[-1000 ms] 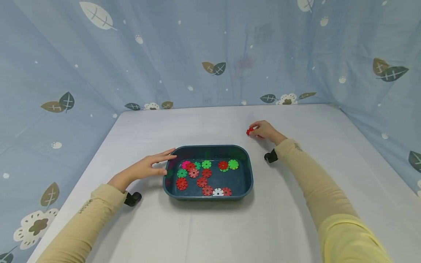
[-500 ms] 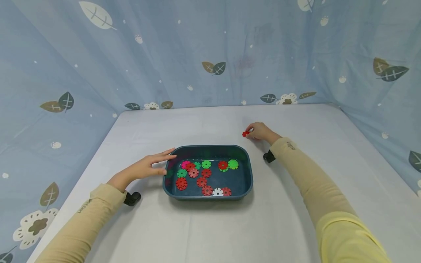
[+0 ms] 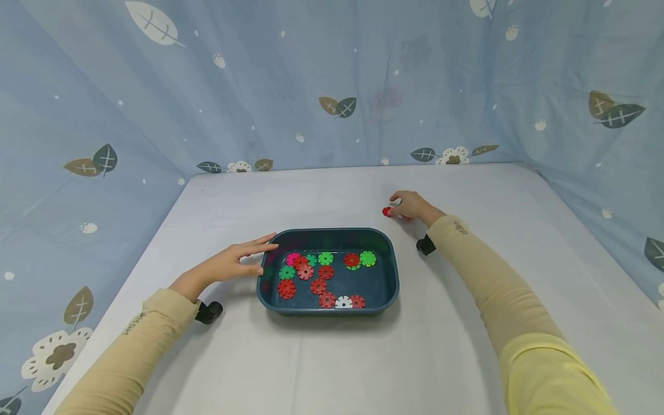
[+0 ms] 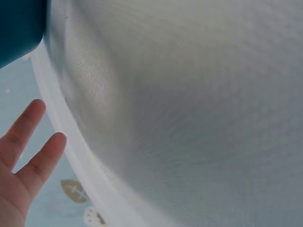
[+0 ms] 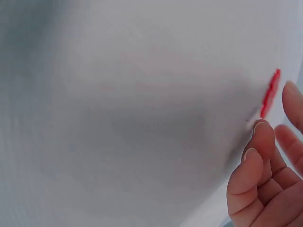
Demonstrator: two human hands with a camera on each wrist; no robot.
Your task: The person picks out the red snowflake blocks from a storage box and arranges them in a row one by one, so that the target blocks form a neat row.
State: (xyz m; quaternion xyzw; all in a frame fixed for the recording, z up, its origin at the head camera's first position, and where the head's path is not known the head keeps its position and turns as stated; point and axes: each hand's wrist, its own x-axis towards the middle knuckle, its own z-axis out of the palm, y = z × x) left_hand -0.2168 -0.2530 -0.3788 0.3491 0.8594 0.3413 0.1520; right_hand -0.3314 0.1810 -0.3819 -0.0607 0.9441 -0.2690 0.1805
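In the head view a red notched plastic disc [image 3: 387, 211] is on the white table beyond the tray's right end. My right hand [image 3: 410, 207] is just right of it, with a gap between thumb and index finger. The right wrist view shows the red disc [image 5: 270, 94] nearly edge-on, close to the fingertips [image 5: 262, 130] and not gripped. My left hand [image 3: 228, 265] rests on the left rim of a dark teal tray [image 3: 332, 312], fingers spread and fairly straight. Inside the tray lie several notched discs: red, green, pink and a white disc [image 3: 344, 302].
White cloth covers the table [image 3: 332, 363]. A blue patterned curtain [image 3: 290, 69] hangs behind it and along both sides. A black wrist camera [image 3: 426, 245] sits under the right wrist, another black camera [image 3: 210, 313] under the left.
My right hand has moved slightly left and toward me with the red disc, then its index finger has lifted away from the disc. The left hand and tray have stayed put.
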